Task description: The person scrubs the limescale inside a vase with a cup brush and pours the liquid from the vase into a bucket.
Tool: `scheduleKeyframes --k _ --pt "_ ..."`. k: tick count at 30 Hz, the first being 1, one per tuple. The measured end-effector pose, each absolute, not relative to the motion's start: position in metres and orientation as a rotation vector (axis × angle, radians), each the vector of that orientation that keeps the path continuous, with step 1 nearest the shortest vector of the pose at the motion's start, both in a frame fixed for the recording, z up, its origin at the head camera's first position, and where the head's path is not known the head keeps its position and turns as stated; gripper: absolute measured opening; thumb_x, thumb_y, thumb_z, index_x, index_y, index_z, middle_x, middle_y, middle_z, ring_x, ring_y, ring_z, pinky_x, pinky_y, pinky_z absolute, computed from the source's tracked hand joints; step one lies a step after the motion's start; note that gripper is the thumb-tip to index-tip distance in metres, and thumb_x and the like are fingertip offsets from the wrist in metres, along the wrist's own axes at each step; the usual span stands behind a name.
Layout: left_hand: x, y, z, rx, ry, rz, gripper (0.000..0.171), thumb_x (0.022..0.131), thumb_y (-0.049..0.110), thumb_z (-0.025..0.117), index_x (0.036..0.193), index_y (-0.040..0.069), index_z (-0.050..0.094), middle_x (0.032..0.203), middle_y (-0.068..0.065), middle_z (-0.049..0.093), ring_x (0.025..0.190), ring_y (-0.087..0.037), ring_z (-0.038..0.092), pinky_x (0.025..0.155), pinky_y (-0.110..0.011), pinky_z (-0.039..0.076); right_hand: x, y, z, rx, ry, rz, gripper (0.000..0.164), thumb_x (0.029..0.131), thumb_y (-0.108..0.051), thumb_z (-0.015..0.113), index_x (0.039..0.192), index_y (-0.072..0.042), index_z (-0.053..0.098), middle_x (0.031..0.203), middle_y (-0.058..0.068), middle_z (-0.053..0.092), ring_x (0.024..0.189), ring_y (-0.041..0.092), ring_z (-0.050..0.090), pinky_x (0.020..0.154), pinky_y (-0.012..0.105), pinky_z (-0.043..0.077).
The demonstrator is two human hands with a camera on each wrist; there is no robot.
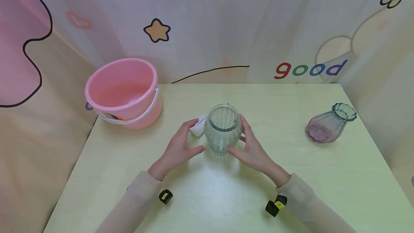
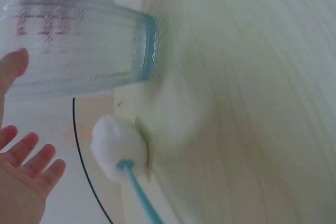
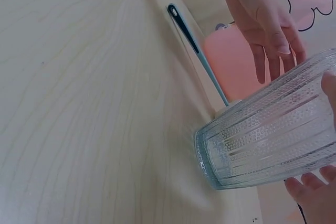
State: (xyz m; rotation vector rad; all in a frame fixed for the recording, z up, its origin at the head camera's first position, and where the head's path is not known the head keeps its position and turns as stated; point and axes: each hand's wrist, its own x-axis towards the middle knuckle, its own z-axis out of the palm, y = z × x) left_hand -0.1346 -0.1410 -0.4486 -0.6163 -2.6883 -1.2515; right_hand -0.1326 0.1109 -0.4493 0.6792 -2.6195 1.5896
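A pale green glass vase [image 1: 222, 137] with ribbed sides is at the middle of the table, its mouth upward. My right hand [image 1: 253, 150] holds it from the right, thumb on the near side and fingers around the far side. On the other side, my left hand [image 1: 178, 146] is spread with its fingers apart, and a gap shows between it and the glass. Behind the left hand lies a sponge brush [image 2: 119, 148] with a white head and a teal handle [image 3: 202, 59]. In the head view the left hand hides most of that handle.
A pink bucket [image 1: 152, 114] with a white handle stands at the back left of the table [image 1: 223, 200]. At the right, a purple and green glass vase [image 1: 326, 127] lies tilted on its side. A printed curtain [image 1: 207, 28] hangs behind the table.
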Motion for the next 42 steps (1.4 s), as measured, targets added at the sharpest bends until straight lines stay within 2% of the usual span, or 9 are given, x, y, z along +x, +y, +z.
scheduleKeyframes --k 4,9,17,22,28,34,37,42 --pt "-0.142 -0.124 -0.458 -0.728 -2.582 -1.407 0.093 0.065 0.024 0.080 0.140 0.016 0.024 0.141 -0.001 0.033 0.126 -0.016 0.031 0.100 -0.042 0.031 -0.130 0.111 -0.440 0.718 -2.620 1.629 0.104 0.072 -0.006 0.073 0.144 -0.020 -0.001 0.145 0.011 0.020 0.124 0.028 0.033 0.090 0.048 0.042" --pt "-0.146 -0.108 -0.462 -0.767 -2.500 -1.608 0.102 0.062 0.025 0.082 0.142 0.021 0.019 0.141 -0.002 0.033 0.125 -0.017 0.032 0.101 -0.043 0.029 -0.123 0.109 -0.420 0.800 -2.612 1.662 0.099 0.074 -0.001 0.069 0.144 -0.011 0.000 0.142 0.019 0.024 0.124 0.033 0.032 0.088 0.050 0.042" --pt "-0.152 -0.098 -0.469 -0.752 -2.543 -1.710 0.113 0.057 0.028 0.085 0.143 0.030 0.011 0.140 0.002 0.035 0.124 -0.017 0.033 0.100 -0.049 0.027 -0.125 0.112 -0.422 0.871 -2.618 1.705 0.100 0.075 0.001 0.067 0.144 -0.016 -0.004 0.142 0.017 0.024 0.123 0.030 0.034 0.090 0.048 0.041" --pt "-0.154 -0.097 -0.472 -0.769 -2.572 -1.698 0.110 0.057 0.032 0.084 0.142 0.024 0.014 0.137 0.002 0.038 0.122 -0.016 0.036 0.098 -0.048 0.031 -0.130 0.114 -0.435 0.870 -2.626 1.696 0.100 0.075 -0.001 0.068 0.144 -0.015 -0.003 0.142 0.018 0.025 0.123 0.030 0.034 0.090 0.048 0.041" --pt "-0.153 -0.096 -0.469 -0.741 -2.600 -1.704 0.109 0.058 0.027 0.084 0.142 0.020 0.015 0.135 0.000 0.040 0.121 -0.014 0.037 0.099 -0.045 0.031 -0.139 0.118 -0.459 0.813 -2.663 1.676 0.103 0.074 -0.006 0.071 0.144 -0.026 -0.003 0.141 0.007 0.028 0.123 0.021 0.035 0.091 0.041 0.041" --pt "-0.143 -0.095 -0.444 -0.750 -2.575 -1.748 0.102 0.060 0.014 0.083 0.139 0.007 0.019 0.134 -0.014 0.041 0.120 -0.020 0.039 0.098 -0.046 0.032 -0.141 0.118 -0.460 0.837 -2.645 1.698 0.103 0.075 -0.007 0.071 0.144 -0.028 -0.002 0.142 0.007 0.027 0.124 0.021 0.035 0.091 0.042 0.041" --pt "-0.137 -0.095 -0.428 -0.753 -2.566 -1.771 0.098 0.061 0.009 0.081 0.137 0.004 0.020 0.133 -0.019 0.041 0.119 -0.022 0.040 0.097 -0.046 0.034 -0.141 0.117 -0.459 0.845 -2.640 1.719 0.102 0.075 -0.006 0.070 0.144 -0.026 -0.002 0.143 0.008 0.026 0.123 0.023 0.036 0.091 0.042 0.041" --pt "-0.132 -0.097 -0.420 -0.712 -2.570 -1.770 0.098 0.061 0.009 0.081 0.138 0.004 0.020 0.133 -0.019 0.041 0.119 -0.024 0.040 0.096 -0.048 0.035 -0.133 0.110 -0.431 0.883 -2.626 1.740 0.098 0.076 -0.001 0.068 0.144 -0.014 -0.001 0.142 0.018 0.024 0.122 0.029 0.036 0.091 0.045 0.041"
